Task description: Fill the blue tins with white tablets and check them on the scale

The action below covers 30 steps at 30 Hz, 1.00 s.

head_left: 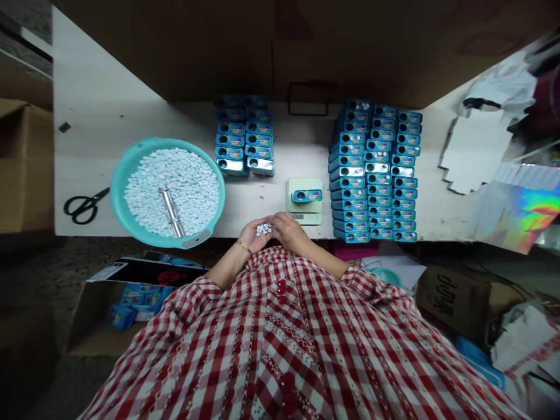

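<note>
My left hand (252,235) is cupped palm up at the table's front edge and holds a small heap of white pieces (263,229). My right hand (289,232) is beside it, its fingers bent inward at the heap; whether they pinch a piece is too small to tell. Just beyond my right hand, a pale green scale (305,218) bears one blue tin (307,196). To the left stands a turquoise basin (118,189) full of white pieces (192,181), with a shiny metal cylinder (171,212) lying on them.
Blue tins stand in two columns (230,140) behind the scale's left and in three longer columns (378,175) at right. Black scissors (83,207) lie left of the basin. A big cardboard box (271,52) overhangs the back. An open carton (91,321) sits below the table.
</note>
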Motion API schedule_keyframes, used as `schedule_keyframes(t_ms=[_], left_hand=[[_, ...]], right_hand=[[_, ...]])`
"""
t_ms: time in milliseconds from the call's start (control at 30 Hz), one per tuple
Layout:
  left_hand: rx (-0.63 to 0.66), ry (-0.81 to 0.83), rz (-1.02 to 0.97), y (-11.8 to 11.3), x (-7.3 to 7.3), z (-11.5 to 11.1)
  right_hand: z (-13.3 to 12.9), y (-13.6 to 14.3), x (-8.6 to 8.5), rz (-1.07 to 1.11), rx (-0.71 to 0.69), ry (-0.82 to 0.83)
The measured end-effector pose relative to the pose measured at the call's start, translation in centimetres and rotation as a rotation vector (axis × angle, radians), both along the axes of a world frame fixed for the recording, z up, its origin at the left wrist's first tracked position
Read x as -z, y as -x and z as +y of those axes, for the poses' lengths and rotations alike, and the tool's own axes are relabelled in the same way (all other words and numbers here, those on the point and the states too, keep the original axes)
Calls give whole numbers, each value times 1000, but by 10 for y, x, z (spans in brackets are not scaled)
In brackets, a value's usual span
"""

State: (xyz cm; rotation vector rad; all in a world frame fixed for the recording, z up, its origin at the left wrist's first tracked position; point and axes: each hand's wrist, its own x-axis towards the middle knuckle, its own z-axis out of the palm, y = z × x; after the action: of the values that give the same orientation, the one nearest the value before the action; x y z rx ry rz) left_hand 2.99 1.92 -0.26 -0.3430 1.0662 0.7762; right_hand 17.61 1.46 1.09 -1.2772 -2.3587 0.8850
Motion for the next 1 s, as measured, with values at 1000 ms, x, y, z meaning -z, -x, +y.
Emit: schedule_keyframes(t_ms=[1000], left_hand=[[507,-432,1036,9,77,119]], right_hand=[[12,-97,-34,-12,377,-276]])
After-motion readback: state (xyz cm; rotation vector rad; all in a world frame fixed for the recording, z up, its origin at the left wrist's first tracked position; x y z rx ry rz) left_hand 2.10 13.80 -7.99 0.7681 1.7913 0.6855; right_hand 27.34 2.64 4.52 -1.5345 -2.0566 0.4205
